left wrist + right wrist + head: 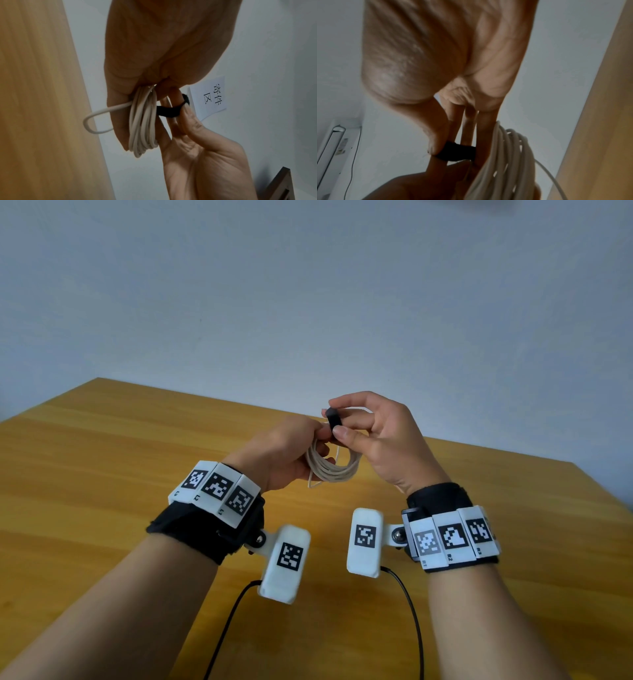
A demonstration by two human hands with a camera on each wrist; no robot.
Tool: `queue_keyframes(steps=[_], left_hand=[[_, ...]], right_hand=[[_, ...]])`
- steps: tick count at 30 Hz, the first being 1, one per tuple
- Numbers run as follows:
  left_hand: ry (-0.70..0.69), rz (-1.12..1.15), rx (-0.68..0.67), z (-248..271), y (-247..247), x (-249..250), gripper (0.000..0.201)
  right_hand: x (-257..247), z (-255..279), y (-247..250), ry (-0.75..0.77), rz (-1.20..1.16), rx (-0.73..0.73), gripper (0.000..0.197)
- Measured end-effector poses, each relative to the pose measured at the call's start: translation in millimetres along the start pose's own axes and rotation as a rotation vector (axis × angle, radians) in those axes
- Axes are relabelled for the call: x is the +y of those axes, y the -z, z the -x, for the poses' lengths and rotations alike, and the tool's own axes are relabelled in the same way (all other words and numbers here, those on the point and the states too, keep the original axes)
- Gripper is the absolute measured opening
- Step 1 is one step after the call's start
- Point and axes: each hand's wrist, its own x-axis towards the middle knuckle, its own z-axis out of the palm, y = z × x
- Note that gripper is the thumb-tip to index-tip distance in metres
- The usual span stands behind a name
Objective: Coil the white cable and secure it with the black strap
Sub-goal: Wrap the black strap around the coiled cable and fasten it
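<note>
Both hands are working together in the air above the middle of the wooden table (137,474), nearer its far edge than its near one. The left hand (281,453) is gripping the white cable (330,469), with its fingers curled round one side of the bundle, and the cable is hanging as a coil of several loops that is not touching the tabletop. One loose loop of the cable is sticking out from the bundle on the side facing the table in the left wrist view, and a thin strand is hanging below the coil in the head view. The right hand (376,440) is pinching the black strap (333,419) between thumb and forefinger, just above the top of the coil. In the left wrist view the black strap (169,110) is running taut from the side of the coil out to the pinching fingertips (187,115). The other fingers of the right hand are lying against the coil, partly curled. Whether the strap is passing fully round the bundle is hidden behind the fingers. A sheet of paper (211,97) with printed characters is hanging on the pale wall beyond the hands.
</note>
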Motion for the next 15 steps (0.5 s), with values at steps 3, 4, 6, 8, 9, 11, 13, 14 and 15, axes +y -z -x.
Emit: queue_keyframes(steps=[3,4,6,8,9,11,13,14,15], left_hand=[[-0.017,-0.062,0.012,0.3,-0.5,0.4,0.033],[-0.024,-0.096,0.023,0.3,-0.7,0.2,0.034],[-0.045,-0.159,0.056,0.1,-1.2,0.1,0.034],[-0.068,-0.208,0.083,0.2,-2.9,-0.1,0.035],[-0.082,-0.222,0.088,0.2,-3.9,-0.3,0.037],[-0.108,-0.206,0.097,-0.6,-5.5,-0.7,0.039],[-0.127,-0.134,0.121,-1.8,-6.6,-1.0,0.042],[-0.135,-0.109,0.141,-3.1,-7.0,-1.5,0.047],[-0.143,-0.107,0.168,-5.8,-7.3,-2.9,0.052]], right_hand=[[2.2,-0.3,1.6,-0.020,-0.047,0.014,0.029],[2.4,0.1,2.4,-0.028,-0.072,0.017,0.028],[1.7,0.7,3.2,-0.034,-0.108,0.014,0.026],[0.4,0.9,4.1,-0.033,-0.118,0.011,0.025],[-0.1,1.0,4.5,-0.034,-0.123,0.010,0.025],[-1.7,1.1,5.0,-0.028,-0.127,0.007,0.026],[-3.9,1.2,4.4,-0.008,-0.110,0.003,0.027],[-4.7,1.1,3.6,0.003,-0.106,0.001,0.027],[-4.9,0.7,2.4,0.010,-0.104,0.002,0.027]])
